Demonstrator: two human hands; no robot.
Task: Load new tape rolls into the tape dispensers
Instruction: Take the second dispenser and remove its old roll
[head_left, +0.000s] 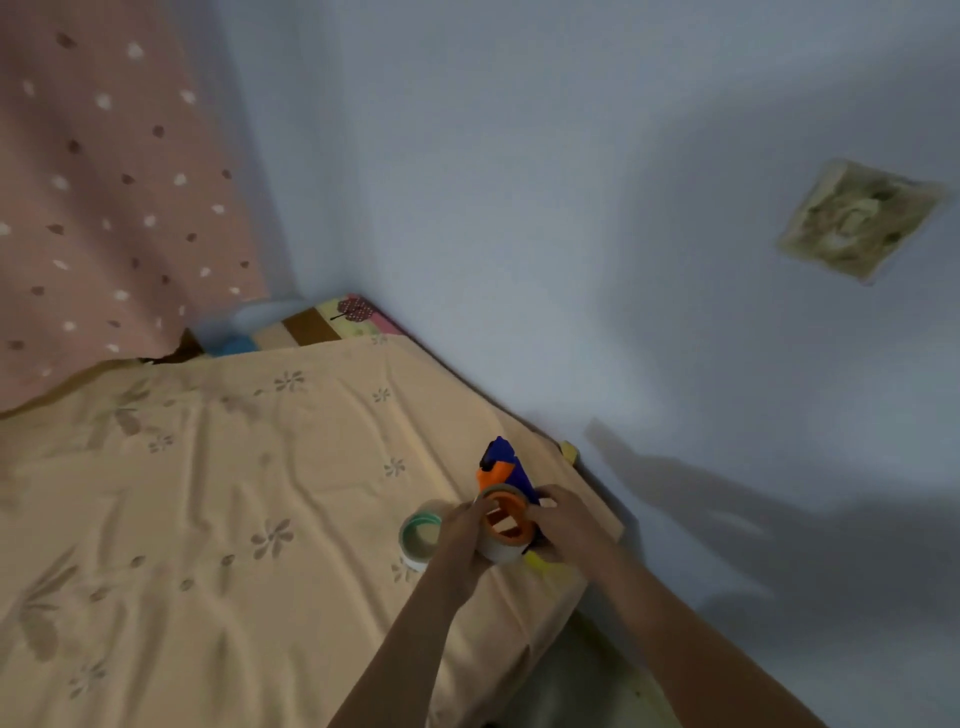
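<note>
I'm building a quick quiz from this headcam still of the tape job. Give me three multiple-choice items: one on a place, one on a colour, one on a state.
1. Where does the spare tape roll lie?
A. On the bed sheet, left of the hands
B. On the floor
C. On top of the dispenser

2. What colour is the hub inside the roll on the tape dispenser?
A. Green
B. Orange
C. White

3. What are the hands doing?
A. Both rest flat on the sheet
B. Only one touches the dispenser
C. Both hold the roll at the dispenser

Answers:
1 A: the green-cored roll sits on the sheet beside the left hand.
2 B: an orange ring shows inside the clear tape roll.
3 C: the left hand and right hand each have a grip on a side of the roll.
</note>
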